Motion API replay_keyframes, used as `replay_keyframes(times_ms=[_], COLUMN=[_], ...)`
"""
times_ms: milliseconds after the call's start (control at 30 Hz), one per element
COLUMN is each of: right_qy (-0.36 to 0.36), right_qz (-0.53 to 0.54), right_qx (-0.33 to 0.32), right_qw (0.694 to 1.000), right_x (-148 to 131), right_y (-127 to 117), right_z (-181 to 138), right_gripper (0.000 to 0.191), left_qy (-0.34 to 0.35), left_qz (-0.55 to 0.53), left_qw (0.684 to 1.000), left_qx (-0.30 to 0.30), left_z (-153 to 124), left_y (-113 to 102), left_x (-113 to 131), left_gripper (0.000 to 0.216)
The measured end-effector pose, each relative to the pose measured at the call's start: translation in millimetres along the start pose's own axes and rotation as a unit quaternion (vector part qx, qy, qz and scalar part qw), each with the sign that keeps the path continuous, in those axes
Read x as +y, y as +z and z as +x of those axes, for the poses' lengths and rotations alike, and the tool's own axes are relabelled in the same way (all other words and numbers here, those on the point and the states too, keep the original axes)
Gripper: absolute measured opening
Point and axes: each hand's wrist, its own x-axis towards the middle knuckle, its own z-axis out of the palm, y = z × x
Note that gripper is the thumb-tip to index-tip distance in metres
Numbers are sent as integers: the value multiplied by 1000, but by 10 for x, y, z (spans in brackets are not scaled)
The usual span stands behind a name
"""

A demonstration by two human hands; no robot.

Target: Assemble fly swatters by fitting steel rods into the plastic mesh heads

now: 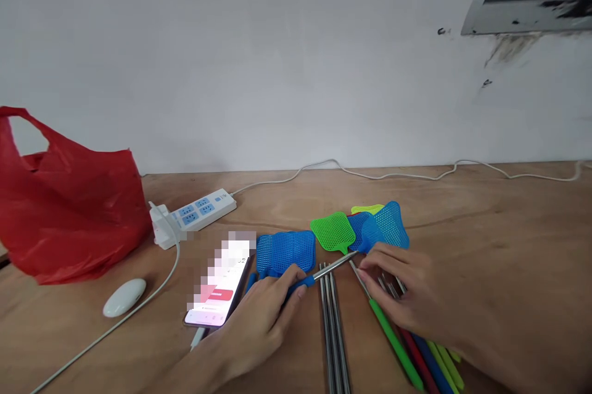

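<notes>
My left hand pinches the blue neck of a blue fly-swatter head that lies flat on the wooden table. My right hand rests with curled fingers on a bunch of swatter handles, its fingertips at the end of a thin metal rod that meets the blue neck. Just beyond it lie a green swatter head, two more blue heads and a yellow-green one. Several bare metal rods lie between my hands. Coloured handles run out under my right hand.
A phone with a lit screen lies left of my left hand, on a cable. Farther left are a white oval mouse, a white power strip with its cord along the wall, and a red plastic bag.
</notes>
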Motion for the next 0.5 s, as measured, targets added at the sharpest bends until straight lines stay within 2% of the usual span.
replay_keyframes(times_ms=[67, 133, 267, 400, 500], right_qy=[-139, -208, -255, -262, -272], right_qz=[-152, -256, -341, -346, -332], right_qx=[9, -21, -77, -65, -81], right_qw=[979, 944, 902, 899, 900], right_x=[-11, -4, 37, 60, 62], right_y=[-60, -76, -37, -58, -77], right_z=[35, 67, 90, 78, 46], right_gripper=[18, 24, 19, 25, 23], left_qy=[8, 15, 27, 48, 66], left_qz=[8, 11, 33, 75, 107], left_qw=[1000, 1000, 998, 994, 991], left_qx=[-9, -20, -36, -59, -37], left_z=[-33, -63, -104, -146, -194], left_y=[-15, -28, -69, -111, -115], left_x=[29, 73, 144, 117, 88], left_gripper=[27, 28, 31, 36, 40])
